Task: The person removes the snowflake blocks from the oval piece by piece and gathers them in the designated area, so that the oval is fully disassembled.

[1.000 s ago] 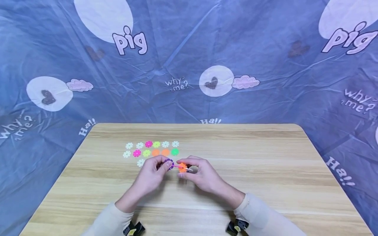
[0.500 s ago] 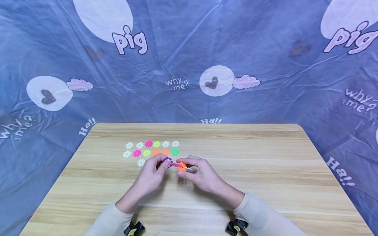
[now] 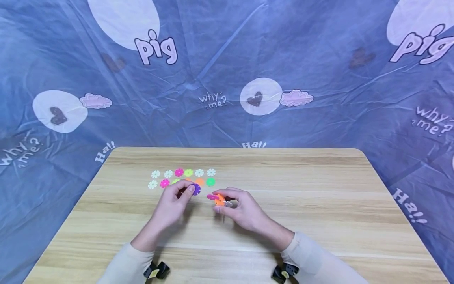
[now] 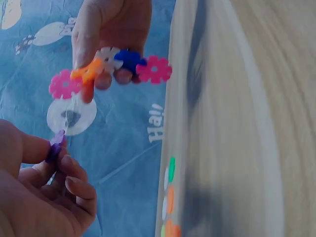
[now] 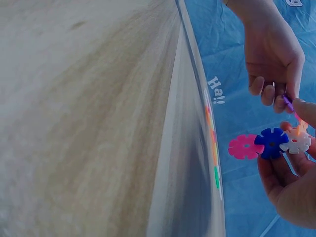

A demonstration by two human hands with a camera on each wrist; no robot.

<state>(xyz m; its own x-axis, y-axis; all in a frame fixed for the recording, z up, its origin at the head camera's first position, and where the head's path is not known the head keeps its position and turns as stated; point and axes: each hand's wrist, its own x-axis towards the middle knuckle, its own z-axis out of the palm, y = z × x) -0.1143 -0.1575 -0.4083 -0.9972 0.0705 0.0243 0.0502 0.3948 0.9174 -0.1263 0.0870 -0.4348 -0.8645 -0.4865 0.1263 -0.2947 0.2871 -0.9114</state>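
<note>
My left hand [image 3: 172,207] pinches a purple snowflake disc [image 3: 196,189] between thumb and fingers, held above the table. To its right, my right hand [image 3: 246,209] grips a chain of notched snowflake discs. In the left wrist view the chain runs from a pink disc [image 4: 64,84] through an orange disc [image 4: 89,71], a white disc [image 4: 107,59] and a blue disc [image 4: 130,61] to another pink disc [image 4: 155,69]. A gap separates the purple disc from the chain's near pink end. In the head view, the right fingers hide much of the chain.
Loose discs lie in rows on the wooden table [image 3: 301,189] beyond the left hand, among them a green disc [image 3: 211,182] and a pink disc [image 3: 179,172]. The left hand covers part of the rows. A blue printed cloth [image 3: 220,126] hangs behind the table.
My left hand has moved left and slightly away from me, drawing the purple disc off from the chain's pink end. The right hand stays nearly still with the chain.
</note>
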